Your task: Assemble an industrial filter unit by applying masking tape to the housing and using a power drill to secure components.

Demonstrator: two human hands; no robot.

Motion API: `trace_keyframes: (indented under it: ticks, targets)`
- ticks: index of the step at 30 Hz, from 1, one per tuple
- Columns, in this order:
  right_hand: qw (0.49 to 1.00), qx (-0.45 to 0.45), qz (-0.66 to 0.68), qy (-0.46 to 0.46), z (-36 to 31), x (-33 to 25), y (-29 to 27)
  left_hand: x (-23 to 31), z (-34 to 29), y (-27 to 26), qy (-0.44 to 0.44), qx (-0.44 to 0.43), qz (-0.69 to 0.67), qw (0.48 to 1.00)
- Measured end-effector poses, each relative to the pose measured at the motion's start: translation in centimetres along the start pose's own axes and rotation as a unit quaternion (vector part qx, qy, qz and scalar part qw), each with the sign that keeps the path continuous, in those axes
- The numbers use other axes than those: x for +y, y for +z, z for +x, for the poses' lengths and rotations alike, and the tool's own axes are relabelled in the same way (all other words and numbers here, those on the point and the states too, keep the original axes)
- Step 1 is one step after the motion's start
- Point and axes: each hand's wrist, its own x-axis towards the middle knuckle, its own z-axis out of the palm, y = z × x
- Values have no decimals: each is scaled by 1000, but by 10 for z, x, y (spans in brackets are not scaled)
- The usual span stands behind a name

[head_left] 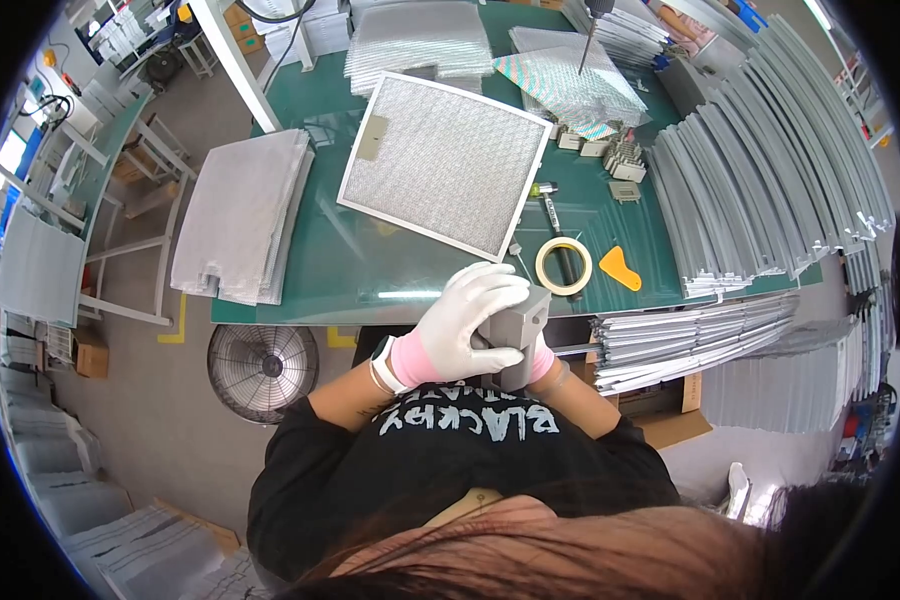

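My left hand (467,318), in a white glove with a pink cuff, is wrapped round a grey metal block (518,325) with a small hole in one end. The block is close to my chest, at the front edge of the green table. My right hand (542,361) is against the block's right side; its gloved fingers are hidden behind it. Beyond my hands lies a square framed mesh panel (440,165), set at an angle, with a tan patch near its left edge. A roll of tape (540,268) and an orange scraper (620,268) lie to the right.
Stacked panels stand at the left (240,210) and in a long row at the right (760,170). A driver tool (590,35) hangs over the far side. Small metal parts (625,160) sit near the row. A floor fan (263,372) stands below the table's left.
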Motion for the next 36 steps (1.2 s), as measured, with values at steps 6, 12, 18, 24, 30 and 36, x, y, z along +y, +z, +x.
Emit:
trace_keyframes:
  ticks: [6, 12, 18, 24, 30, 36]
  targets:
    - [950, -23, -238, -200, 2, -4, -5, -4, -2, 5, 30, 29, 74, 996]
    - [998, 11, 17, -64, -1, 16, 5, -17, -12, 15, 12, 67, 27, 997]
    - [950, 133, 277, 49, 11, 18, 4, -15, -29, 32, -176, 110, -187, 960]
    - [950, 194, 240, -56, 15, -2, -3, -18, -23, 30, -228, 224, -465, 826]
    - [968, 150, 203, 6, 14, -16, -10, -27, -15, 16, -236, 195, -355, 883]
    - [992, 77, 104, -1, 8, -26, -22, -48, -17, 5, -250, 179, -380, 872]
